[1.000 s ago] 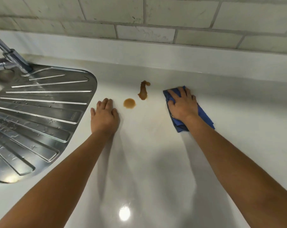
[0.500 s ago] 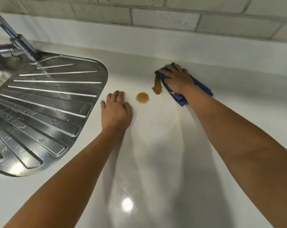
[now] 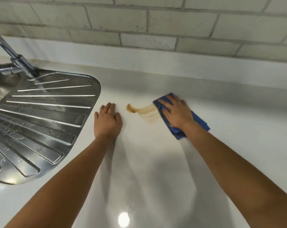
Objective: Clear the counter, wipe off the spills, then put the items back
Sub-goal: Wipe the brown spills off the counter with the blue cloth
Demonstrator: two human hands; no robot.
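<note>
The fingers point(image 3: 165, 102) of the right hand point(image 3: 176, 113) lie spread and nearly straight, flat on top of a crumpled blue cleaning cloth point(image 3: 199, 122), pressing it down onto the glossy white countertop point(image 3: 156, 162) rather than gripping it. The cloth shows beyond the fingertips at its far corner and again behind the wrist, where it bunches into folds. Just to the left of the cloth, touching its edge, a brown liquid spill point(image 3: 142, 111) is dragged out into pale parallel streaks, ending in a darker, thicker blob at its left tip

The left hand point(image 3: 107, 120) rests palm down on the bare countertop, fingers straight and held close together, holding nothing. It sits near the dark end of the spill but apart from it, and just beside the curved rim of the ribbed stainless steel draining board point(image 3: 45, 119), which carries scattered water droplets. At the far left corner a chrome tap point(image 3: 12, 63) rises at a slant from the steel surface

Both bare forearms reach in from the bottom of the view. Behind the counter a low white upstand meets a wall of pale rectangular tiles point(image 3: 139, 22) with grey grout. A round light glare point(image 3: 123, 219) reflects off the countertop between the arms
</note>
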